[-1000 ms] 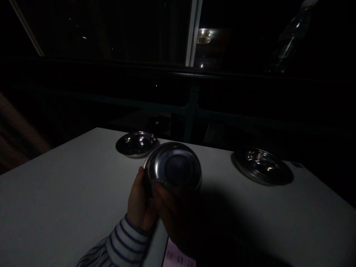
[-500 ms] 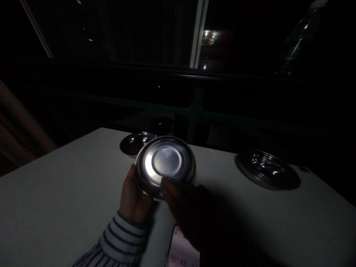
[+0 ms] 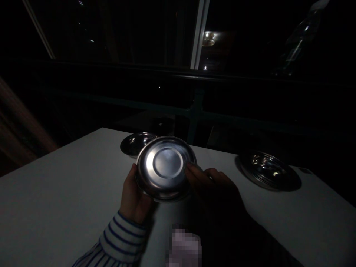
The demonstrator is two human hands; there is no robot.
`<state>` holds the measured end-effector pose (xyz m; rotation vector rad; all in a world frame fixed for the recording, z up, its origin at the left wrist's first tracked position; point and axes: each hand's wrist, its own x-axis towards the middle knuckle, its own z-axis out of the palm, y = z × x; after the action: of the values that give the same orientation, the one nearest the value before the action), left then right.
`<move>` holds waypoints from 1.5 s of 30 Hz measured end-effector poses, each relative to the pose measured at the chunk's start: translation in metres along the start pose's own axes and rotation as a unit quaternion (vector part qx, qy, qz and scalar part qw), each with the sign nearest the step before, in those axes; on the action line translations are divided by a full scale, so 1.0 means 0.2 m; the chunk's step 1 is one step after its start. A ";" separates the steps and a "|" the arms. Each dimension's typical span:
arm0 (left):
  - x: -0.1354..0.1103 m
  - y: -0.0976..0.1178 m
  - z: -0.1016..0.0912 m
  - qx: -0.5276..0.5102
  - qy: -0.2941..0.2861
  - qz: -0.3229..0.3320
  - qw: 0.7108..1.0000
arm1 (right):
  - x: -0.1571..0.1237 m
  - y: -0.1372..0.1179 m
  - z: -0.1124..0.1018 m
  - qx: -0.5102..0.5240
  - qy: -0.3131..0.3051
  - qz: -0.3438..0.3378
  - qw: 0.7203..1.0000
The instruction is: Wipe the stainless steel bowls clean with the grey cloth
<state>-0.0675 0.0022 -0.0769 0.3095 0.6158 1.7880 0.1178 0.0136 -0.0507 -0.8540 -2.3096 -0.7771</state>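
My left hand (image 3: 135, 196) grips a shiny stainless steel plate (image 3: 168, 163) by its left and lower rim. The plate is tilted up, with its underside and the raised ring of its base facing me. My right hand (image 3: 214, 185), dark in shadow, presses its fingertips against the right side of that underside. Between those fingers is a small grey-green scouring pad (image 3: 194, 165), mostly hidden. Behind the held plate, a second steel plate (image 3: 133, 145) lies face up on the white table (image 3: 69, 178).
A stack of steel plates (image 3: 269, 172) sits at the right of the table. A pinkish, blurred-out phone (image 3: 185, 246) lies near the front edge. Behind are a dark window with a pale frame (image 3: 199, 35), a clear bottle (image 3: 302, 35) and a curtain (image 3: 22, 122) at left.
My right hand has slid the pad from the lower edge of the plate's underside up and right to its right side. My left hand and the plate have barely moved.
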 end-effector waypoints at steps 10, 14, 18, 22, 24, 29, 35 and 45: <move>-0.02 0.01 0.06 0.016 0.114 -0.017 0.993 | -0.10 -0.06 0.09 0.019 0.019 -0.044 0.999; -0.03 0.00 0.05 0.032 0.093 -0.037 0.994 | -0.13 -0.13 0.12 0.029 0.041 -0.046 0.998; -0.04 -0.01 0.05 0.036 0.081 -0.032 0.996 | -0.12 -0.20 0.07 0.028 0.017 -0.022 0.999; -0.04 -0.01 0.06 0.032 0.083 -0.028 0.996 | -0.12 -0.24 0.03 0.035 0.003 -0.008 0.999; -0.04 -0.01 0.06 0.027 0.078 -0.031 0.996 | -0.12 -0.25 0.02 0.031 0.005 -0.005 1.000; -0.04 -0.01 0.06 0.028 0.085 -0.028 0.996 | -0.12 -0.26 0.02 0.011 0.016 -0.012 1.000; -0.05 -0.01 0.08 -0.003 0.075 -0.027 0.997 | -0.12 -0.28 0.00 -0.003 0.028 -0.010 1.000; -0.05 -0.01 0.08 -0.002 0.050 -0.035 0.998 | -0.14 -0.31 -0.01 -0.021 0.061 -0.008 0.998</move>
<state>-0.0546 -0.0019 -0.0640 0.1932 0.6850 1.7445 0.0933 -0.0386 -0.0880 -0.7846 -2.2031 -0.8623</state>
